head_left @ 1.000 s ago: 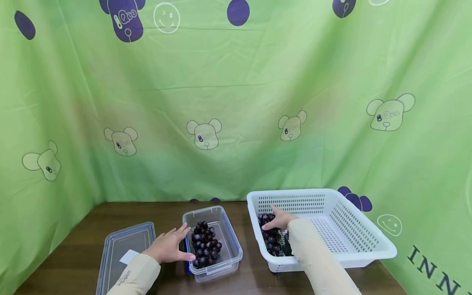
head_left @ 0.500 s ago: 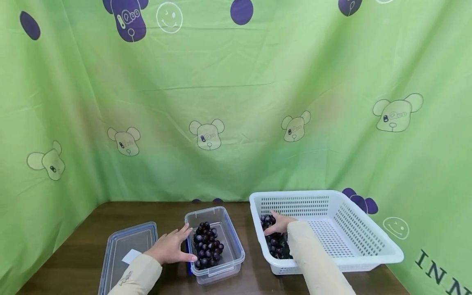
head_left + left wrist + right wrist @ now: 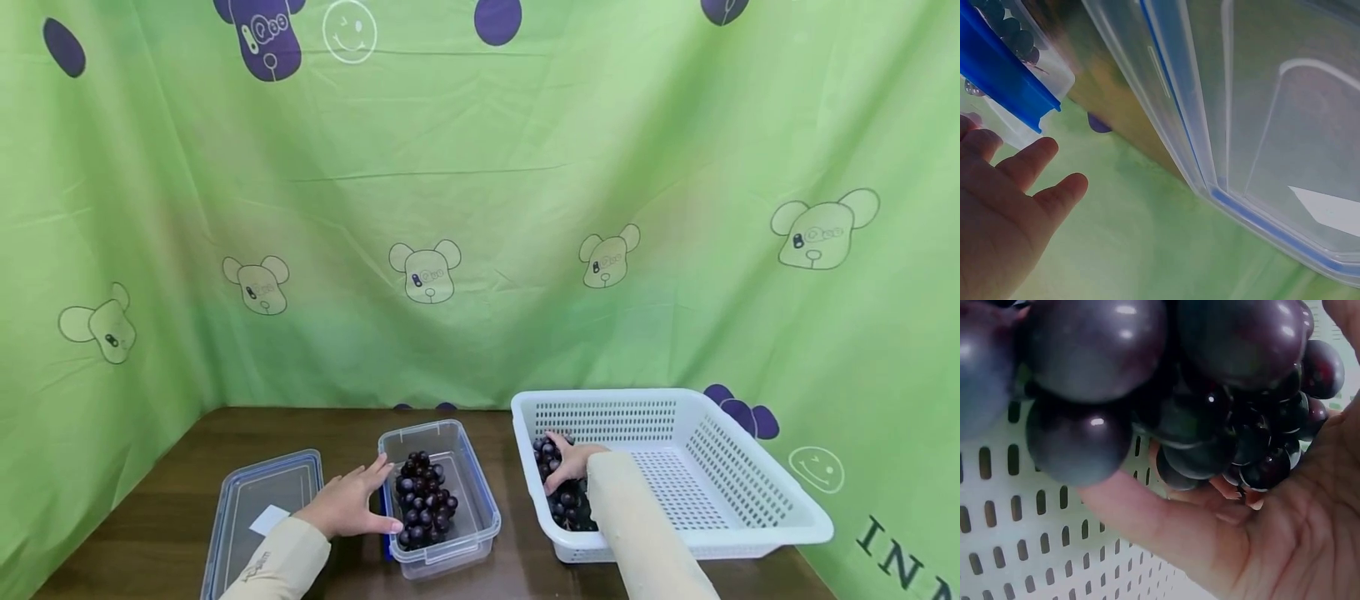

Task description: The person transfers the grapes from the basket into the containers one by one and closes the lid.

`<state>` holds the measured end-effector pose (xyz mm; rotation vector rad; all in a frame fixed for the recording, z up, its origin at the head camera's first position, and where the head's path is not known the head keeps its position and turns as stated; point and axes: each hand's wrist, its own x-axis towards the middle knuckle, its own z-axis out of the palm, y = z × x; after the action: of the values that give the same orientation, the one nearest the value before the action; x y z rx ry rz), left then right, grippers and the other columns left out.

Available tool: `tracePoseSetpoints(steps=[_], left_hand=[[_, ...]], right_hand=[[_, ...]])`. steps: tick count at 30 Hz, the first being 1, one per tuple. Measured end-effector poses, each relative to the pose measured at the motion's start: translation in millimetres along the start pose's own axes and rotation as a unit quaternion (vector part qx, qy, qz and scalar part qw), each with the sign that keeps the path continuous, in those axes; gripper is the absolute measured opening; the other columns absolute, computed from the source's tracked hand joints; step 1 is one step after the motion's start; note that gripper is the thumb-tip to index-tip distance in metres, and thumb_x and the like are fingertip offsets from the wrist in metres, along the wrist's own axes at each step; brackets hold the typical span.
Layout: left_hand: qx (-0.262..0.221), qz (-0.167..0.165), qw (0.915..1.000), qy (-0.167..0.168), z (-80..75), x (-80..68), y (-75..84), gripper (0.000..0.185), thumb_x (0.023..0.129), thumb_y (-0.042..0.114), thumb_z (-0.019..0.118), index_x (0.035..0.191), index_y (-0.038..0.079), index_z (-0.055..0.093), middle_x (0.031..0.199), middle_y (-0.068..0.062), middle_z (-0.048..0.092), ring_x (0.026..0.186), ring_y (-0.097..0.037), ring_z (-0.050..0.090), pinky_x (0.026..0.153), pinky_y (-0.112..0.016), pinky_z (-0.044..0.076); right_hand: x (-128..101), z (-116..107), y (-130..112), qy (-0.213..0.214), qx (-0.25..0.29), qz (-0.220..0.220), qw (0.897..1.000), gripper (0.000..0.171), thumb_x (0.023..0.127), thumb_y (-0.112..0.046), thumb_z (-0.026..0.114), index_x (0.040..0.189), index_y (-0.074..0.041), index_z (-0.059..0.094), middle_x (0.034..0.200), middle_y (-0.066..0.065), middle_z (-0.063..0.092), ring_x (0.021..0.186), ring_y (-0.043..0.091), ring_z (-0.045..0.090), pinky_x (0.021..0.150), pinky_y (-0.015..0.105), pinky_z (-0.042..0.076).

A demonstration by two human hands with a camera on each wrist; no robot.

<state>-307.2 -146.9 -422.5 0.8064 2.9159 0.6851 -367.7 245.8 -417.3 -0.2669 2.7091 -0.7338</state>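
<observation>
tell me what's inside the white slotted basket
In the basket, dark purple grapes lie along the left side, the right hand curled round some. The hand and cream sleeve cover part of the inside; what lies beneath can't be seen.

Soft, even light brightens the green curtain (image 3: 480, 167) behind the white basket (image 3: 720, 542). The dark grapes (image 3: 1185, 419) inside the basket carry small white glints in the dimmer right wrist view; the left wrist view blurs the curtain.
</observation>
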Motion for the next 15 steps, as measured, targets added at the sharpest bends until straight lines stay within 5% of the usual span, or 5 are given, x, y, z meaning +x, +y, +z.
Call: tracePoseSetpoints(steps=[9,15], left_hand=[[-0.008,-0.008,0.9999,0.002,-2.3,-0.6,0.0,0.093,0.074,0.051,0.075,0.141,-0.004,0.043,0.149,-0.025,0.032,0.126,-0.054,0.038,0.097,-0.071,0.027],[0.001,0.003,1.0,-0.002,-1.8,0.1,2.2,0.092,0.074,0.05,0.076,0.14,-0.005,0.043,0.148,-0.026,0.033,0.124,-0.055,0.039,0.096,-0.071,0.028]], right_hand=[[3.6,5.4,-15.5,0.076,0.02,0.009,0.997,0.083,0.061,-0.009,0.076,0.135,0.002,0.038,0.121,0.03,0.053,0.108,0.043,0.052,0.096,0.051,0.041],[2.3,6.6,-12.3,0.072,0.032,0.011,0.997,0.08,0.057,0.0,0.071,0.132,0.0,0.044,0.117,0.027,0.055,0.1,0.035,0.054,0.088,0.046,0.047]])
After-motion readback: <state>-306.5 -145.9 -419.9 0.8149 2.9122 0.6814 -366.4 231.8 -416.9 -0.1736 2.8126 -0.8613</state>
